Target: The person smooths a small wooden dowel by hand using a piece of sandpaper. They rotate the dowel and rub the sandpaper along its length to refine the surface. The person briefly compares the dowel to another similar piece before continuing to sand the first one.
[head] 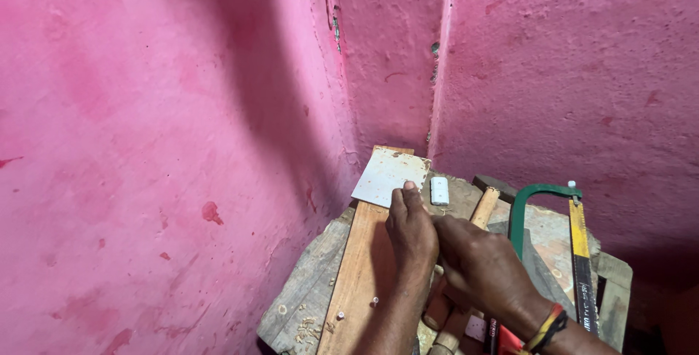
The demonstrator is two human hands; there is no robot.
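A thin, scuffed white square sheet (388,177) lies on a smooth reddish plank (362,267), at twelve o'clock from the hands. The left hand (411,235) presses its near edge, fingers extended. The right hand (477,264) curls at three o'clock; its grip cannot be told. A green-framed hacksaw (553,231) lies beyond.

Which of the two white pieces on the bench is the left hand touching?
The larger flat white sheet at the far end of the plank; the left hand presses its near edge. The small white block lies apart, untouched.
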